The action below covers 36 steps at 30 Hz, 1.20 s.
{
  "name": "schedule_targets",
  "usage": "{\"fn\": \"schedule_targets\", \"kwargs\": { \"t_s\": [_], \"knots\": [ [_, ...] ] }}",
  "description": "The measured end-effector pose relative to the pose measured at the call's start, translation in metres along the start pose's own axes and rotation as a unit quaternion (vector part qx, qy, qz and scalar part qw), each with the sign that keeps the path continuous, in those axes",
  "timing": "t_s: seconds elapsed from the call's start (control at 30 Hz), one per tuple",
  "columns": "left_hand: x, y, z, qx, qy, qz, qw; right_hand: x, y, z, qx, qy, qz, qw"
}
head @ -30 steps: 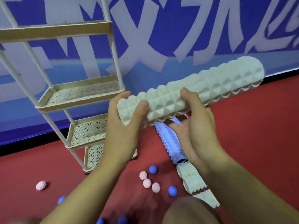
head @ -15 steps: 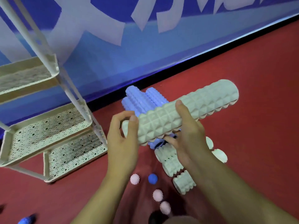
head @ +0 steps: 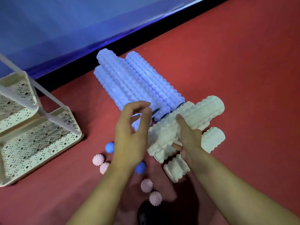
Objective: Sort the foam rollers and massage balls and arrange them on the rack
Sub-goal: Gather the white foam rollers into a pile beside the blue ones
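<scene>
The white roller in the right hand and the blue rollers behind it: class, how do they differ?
The white roller is gripped by the right hand and lies crosswise; the blue rollers lie untouched on the floor, side by side, pointing toward the wall. White against blue. Both are knobbly cylinders.

Matt knobbly foam rollers, perforated rack

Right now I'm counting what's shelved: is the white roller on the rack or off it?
Off. The right hand holds the white roller over the floor rollers, apart from the rack.
</scene>
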<state>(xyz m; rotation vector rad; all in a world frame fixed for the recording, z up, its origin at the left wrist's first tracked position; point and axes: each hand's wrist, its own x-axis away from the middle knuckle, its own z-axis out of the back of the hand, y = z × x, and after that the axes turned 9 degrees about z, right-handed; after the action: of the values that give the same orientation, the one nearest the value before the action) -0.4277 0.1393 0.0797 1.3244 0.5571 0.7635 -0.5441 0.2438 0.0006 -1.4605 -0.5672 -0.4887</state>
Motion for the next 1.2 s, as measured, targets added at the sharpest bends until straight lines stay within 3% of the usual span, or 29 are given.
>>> {"fn": "schedule_targets", "kwargs": {
  "t_s": [0.33,0.6,0.7,0.77,0.83,0.97,1.2],
  "knots": [
    [-0.015,-0.032,-0.001,0.012,-0.009,0.029,0.999,-0.095,0.044,-0.024,0.138,0.058,-0.004,0.989],
    [-0.015,-0.034,-0.004,0.023,-0.002,0.048,0.999,-0.079,0.028,-0.034,0.239,0.104,-0.012,0.965],
    [-0.014,-0.031,-0.003,0.023,-0.005,0.046,0.999,-0.064,0.019,-0.027,0.255,0.129,0.064,0.956],
    [-0.013,-0.027,-0.001,0.021,-0.008,0.042,0.999,-0.044,0.015,-0.026,0.231,0.089,0.176,0.953],
    [-0.011,-0.022,0.003,0.017,-0.007,0.035,0.999,-0.019,0.008,-0.028,0.187,-0.006,0.262,0.947],
    [-0.006,-0.007,0.022,0.004,0.009,0.022,1.0,0.034,-0.019,-0.037,0.22,-0.165,0.371,0.887],
    [0.013,0.038,0.082,-0.015,0.073,-0.043,0.996,0.122,-0.065,-0.054,0.221,-0.252,0.506,0.795]
  ]
}}
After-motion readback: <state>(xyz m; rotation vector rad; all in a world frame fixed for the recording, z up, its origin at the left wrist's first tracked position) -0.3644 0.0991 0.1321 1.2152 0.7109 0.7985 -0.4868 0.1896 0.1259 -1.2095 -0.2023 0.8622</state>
